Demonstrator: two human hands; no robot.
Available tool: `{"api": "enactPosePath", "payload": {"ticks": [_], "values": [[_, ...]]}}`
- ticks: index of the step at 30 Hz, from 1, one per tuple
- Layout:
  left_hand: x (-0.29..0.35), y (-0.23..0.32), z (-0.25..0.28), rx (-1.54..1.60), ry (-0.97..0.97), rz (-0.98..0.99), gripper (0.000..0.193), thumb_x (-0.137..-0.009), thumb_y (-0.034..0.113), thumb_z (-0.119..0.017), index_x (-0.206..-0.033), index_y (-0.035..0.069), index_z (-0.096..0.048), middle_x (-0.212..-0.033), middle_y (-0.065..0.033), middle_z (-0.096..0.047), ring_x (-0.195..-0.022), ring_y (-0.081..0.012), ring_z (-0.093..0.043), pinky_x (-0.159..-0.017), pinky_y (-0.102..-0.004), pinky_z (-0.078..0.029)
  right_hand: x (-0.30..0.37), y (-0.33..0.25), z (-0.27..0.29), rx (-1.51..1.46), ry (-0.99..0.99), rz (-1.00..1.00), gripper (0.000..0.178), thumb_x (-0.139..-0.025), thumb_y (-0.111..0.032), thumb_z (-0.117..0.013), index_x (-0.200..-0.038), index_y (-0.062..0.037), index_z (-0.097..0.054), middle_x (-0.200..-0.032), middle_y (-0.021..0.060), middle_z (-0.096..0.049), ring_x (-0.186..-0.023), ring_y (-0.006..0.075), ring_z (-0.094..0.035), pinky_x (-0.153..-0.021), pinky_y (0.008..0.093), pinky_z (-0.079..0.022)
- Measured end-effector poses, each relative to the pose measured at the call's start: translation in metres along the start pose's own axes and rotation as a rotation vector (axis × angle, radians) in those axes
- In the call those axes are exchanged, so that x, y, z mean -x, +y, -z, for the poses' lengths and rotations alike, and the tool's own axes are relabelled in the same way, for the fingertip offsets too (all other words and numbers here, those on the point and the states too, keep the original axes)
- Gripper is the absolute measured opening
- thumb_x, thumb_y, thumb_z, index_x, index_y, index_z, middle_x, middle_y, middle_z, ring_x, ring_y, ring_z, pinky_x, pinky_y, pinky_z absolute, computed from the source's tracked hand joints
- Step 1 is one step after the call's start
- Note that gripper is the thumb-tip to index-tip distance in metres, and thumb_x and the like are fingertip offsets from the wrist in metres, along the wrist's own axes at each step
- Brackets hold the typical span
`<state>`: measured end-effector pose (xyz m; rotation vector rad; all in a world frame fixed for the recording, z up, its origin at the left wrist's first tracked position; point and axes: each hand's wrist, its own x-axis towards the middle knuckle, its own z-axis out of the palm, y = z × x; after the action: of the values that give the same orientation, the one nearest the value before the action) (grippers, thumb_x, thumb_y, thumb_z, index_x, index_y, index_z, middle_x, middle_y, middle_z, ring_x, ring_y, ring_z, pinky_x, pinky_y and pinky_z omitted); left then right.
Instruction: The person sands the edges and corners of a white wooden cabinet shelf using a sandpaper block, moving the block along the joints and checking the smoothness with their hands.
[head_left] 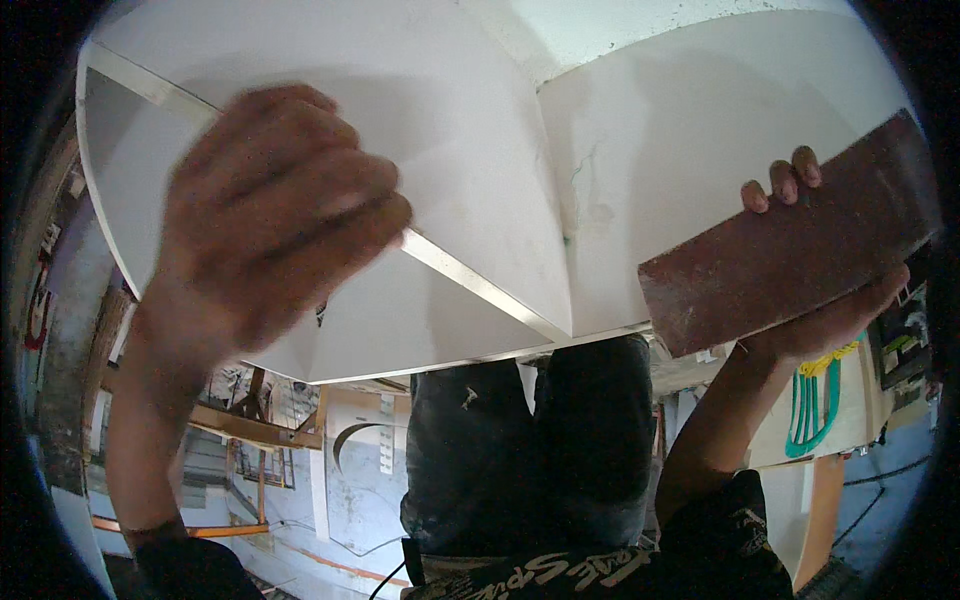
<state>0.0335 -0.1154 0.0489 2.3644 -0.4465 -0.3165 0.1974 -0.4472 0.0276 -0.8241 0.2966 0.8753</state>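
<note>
My left hand (285, 205) is curled into a fist above a narrow pale edge (490, 290) of a white panel structure. Its fingers are slightly blurred, and anything inside them is hidden. On the right, my right hand (825, 325) grips a flat, dark reddish-brown rectangular sheet (790, 240). Several fingertips curl over the sheet's upper edge, while the rest of the hand shows below its lower edge. The sheet is tilted, its right end higher, in front of a white panel (625, 130).
Dark trousers (525, 450) show beyond the structure's near rim. At lower right, green looped cord (815, 410) and a yellow bundle lie on a pale board (770, 440). Wooden pieces (245, 425) stand at lower left, near a pale panel with a dark curved mark (355, 440).
</note>
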Motion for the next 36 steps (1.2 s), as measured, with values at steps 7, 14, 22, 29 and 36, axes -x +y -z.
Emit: {"api": "enactPosePath", "payload": {"ticks": [7, 14, 22, 29, 36], "values": [[-0.012, 0.011, -0.008, 0.017, -0.097, 0.007, 0.030, -0.059, 0.016, -0.074, -0.087, 0.008, -0.066, -0.089, -0.0036, -0.062, -0.081, -0.0243, -0.061, -0.072, -0.0407, -0.053, 0.000, 0.008, 0.003, -0.140, 0.015, 0.004, 0.079, -0.091, -0.070, -0.051, -0.140, -0.0093, -0.036, -0.118, 0.0160, -0.042, -0.107, 0.0272, -0.043, -0.091, 0.0455, -0.040], [-0.026, -0.002, 0.010, 0.003, -0.224, -0.032, 0.029, -0.060, 0.014, -0.073, -0.087, 0.008, -0.064, -0.086, -0.0036, -0.061, -0.079, -0.0254, -0.059, -0.071, -0.0407, -0.052, -0.001, 0.008, 0.010, -0.192, 0.026, -0.014, 0.079, -0.093, -0.070, -0.048, -0.141, -0.0097, -0.032, -0.120, 0.0156, -0.042, -0.109, 0.0259, -0.043, -0.091, 0.0435, -0.042], [-0.021, -0.002, 0.022, -0.040, -0.245, 0.014, 0.032, -0.059, 0.010, -0.072, -0.090, 0.008, -0.066, -0.090, -0.0057, -0.064, -0.082, -0.0274, -0.061, -0.077, -0.0422, -0.052, -0.001, 0.010, 0.011, -0.208, 0.048, -0.032, 0.078, -0.094, -0.069, -0.047, -0.140, -0.0075, -0.036, -0.118, 0.0161, -0.045, -0.105, 0.0266, -0.044, -0.090, 0.0434, -0.042], [-0.016, 0.020, -0.005, -0.006, -0.242, 0.000, 0.036, -0.057, 0.007, -0.073, -0.093, 0.007, -0.067, -0.097, -0.0055, -0.066, -0.088, -0.0268, -0.063, -0.082, -0.0450, -0.052, -0.002, 0.015, 0.009, -0.262, 0.136, -0.058, 0.081, -0.093, -0.074, -0.044, -0.138, -0.0064, -0.044, -0.116, 0.0201, -0.052, -0.100, 0.0314, -0.051, -0.085, 0.0424, -0.047], [-0.025, -0.012, 0.038, -0.113, -0.254, 0.008, 0.022, -0.064, 0.007, -0.074, -0.085, 0.009, -0.068, -0.089, -0.0003, -0.066, -0.086, -0.0203, -0.063, -0.077, -0.0356, -0.052, -0.001, 0.015, 0.006, -0.260, 0.118, -0.031, 0.080, -0.093, -0.074, -0.044, -0.138, -0.0077, -0.045, -0.116, 0.0198, -0.053, -0.101, 0.0309, -0.052, -0.086, 0.0423, -0.048]]}}
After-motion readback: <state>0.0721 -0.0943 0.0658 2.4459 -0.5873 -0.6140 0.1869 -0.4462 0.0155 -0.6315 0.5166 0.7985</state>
